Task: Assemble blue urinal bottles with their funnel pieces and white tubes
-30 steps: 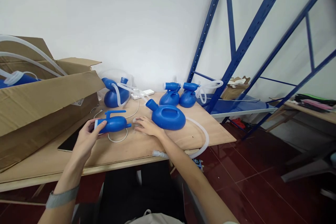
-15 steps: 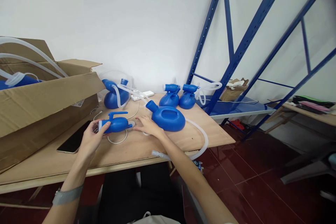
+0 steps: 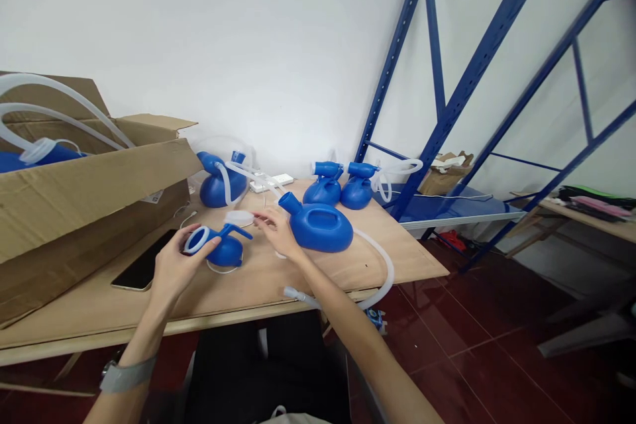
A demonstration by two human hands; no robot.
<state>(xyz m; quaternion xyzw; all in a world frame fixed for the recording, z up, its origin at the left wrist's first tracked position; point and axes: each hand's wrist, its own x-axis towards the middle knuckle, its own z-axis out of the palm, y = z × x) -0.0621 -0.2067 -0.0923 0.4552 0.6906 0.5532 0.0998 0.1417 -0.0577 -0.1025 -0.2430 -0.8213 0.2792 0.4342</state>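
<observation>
My left hand (image 3: 176, 258) is closed around the white-rimmed mouth of a small blue plastic urinal head (image 3: 226, 250). The mouth is tilted up toward me, and its handle points right. My right hand (image 3: 275, 228) pinches the edge of a round translucent white cap (image 3: 239, 217), just above and behind that blue piece. Beside my right hand lies a large blue urinal bottle (image 3: 322, 228) with an open neck and a moulded grip. A translucent hose (image 3: 387, 262) curves out from behind the bottle and over the table's front edge.
An open cardboard box (image 3: 99, 192) holding blue parts and hoses fills the left side. A black phone (image 3: 144, 265) lies next to it. More blue bottles (image 3: 325, 187) stand at the back near a white power strip (image 3: 278, 181). Blue shelving (image 3: 437, 126) rises on the right.
The blue urinal head has turned so its open mouth faces me and its handle points right. My right hand has moved slightly up with the white cap, which now shows clearly.
</observation>
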